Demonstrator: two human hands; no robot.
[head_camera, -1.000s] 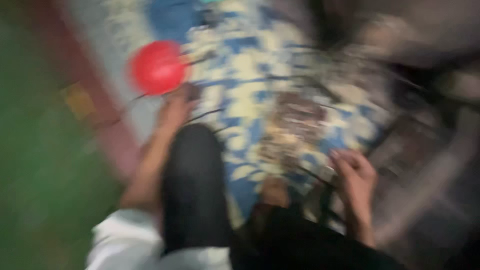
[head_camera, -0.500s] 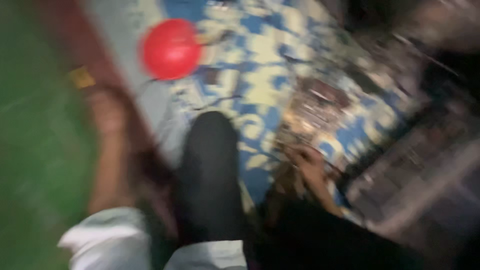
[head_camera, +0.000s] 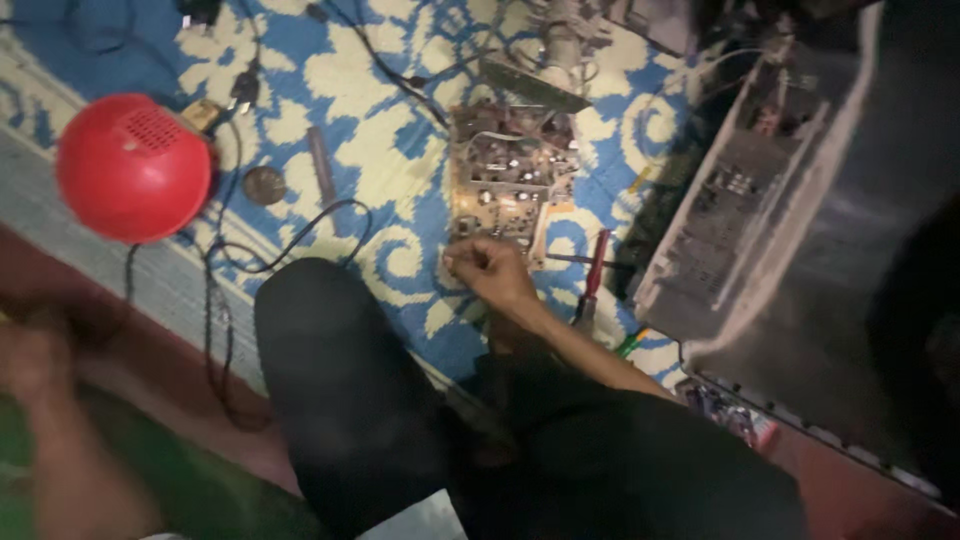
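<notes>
Brown circuit board (head_camera: 510, 180) lay bare on blue-and-cream mat (head_camera: 400, 150), just beyond right hand (head_camera: 490, 275). Right hand fingers pinched together at board's near edge; item held, if any, too small to tell. Left hand (head_camera: 35, 360) blurred, well apart, state undeterminable. Red-handled screwdriver (head_camera: 592, 275) lay just right of right hand, untouched. Open television chassis (head_camera: 760, 200) stood farther right. Board work judged under way, unfinished.

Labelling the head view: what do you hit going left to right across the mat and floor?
Blurred left hand → red round speaker → raised knee in dark trousers → right hand at the circuit board → red-handled screwdriver → open television chassis.
</notes>
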